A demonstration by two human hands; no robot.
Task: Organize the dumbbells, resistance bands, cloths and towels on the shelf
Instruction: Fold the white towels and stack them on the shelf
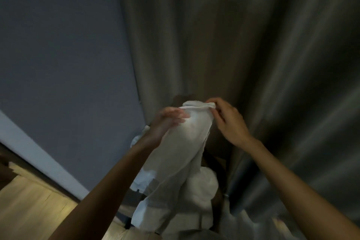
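Observation:
I hold a white towel [181,154] up in front of me; it hangs long and narrow from its top edge down past my forearms. My left hand [167,122] grips the top left part of the towel, fingers wrapped over the cloth. My right hand [227,121] pinches the bunched top right corner between thumb and fingers. Below and behind the hanging towel lie more white cloths [202,187], partly hidden by it. The shelf, dumbbells and resistance bands are hidden from view.
A grey-brown curtain [253,45] hangs straight ahead and to the right. A blue-grey wall [58,54] with a pale baseboard [29,148] runs on the left. Wooden floor [29,204] shows at the lower left.

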